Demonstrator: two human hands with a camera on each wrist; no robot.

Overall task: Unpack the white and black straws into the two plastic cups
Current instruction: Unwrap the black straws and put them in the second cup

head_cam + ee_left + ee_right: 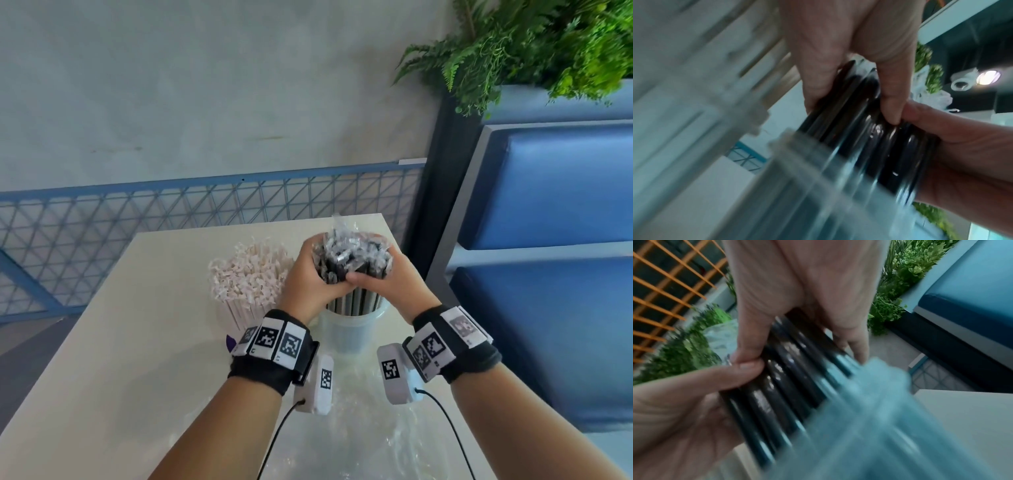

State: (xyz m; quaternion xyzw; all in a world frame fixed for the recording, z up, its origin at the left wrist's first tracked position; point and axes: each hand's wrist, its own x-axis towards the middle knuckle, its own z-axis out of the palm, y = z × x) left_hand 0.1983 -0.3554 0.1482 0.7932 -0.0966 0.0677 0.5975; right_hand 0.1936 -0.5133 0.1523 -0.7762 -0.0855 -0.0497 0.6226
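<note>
both hands, the left hand point(310, 274) and the right hand point(385, 279), wrap round the black straws point(352, 260); the bunch stands in the clear cup point(349, 329), beside the white straws point(248, 274); i think it is light, smooth and slippy, so squeeze the middle.

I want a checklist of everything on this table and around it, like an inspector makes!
Surface: pale table, against a blue mesh rail.
Job's things: white straws stand packed in the left cup, which is mostly hidden; black straws stand with their lower ends in the right cup.
Clutter: crumpled clear wrap near the front edge.
Grippers: left hand and right hand both grip the black straws.
Cables: black leads run from the wrist cameras.
Surroundings: blue bench, green plants, grey wall.
</note>
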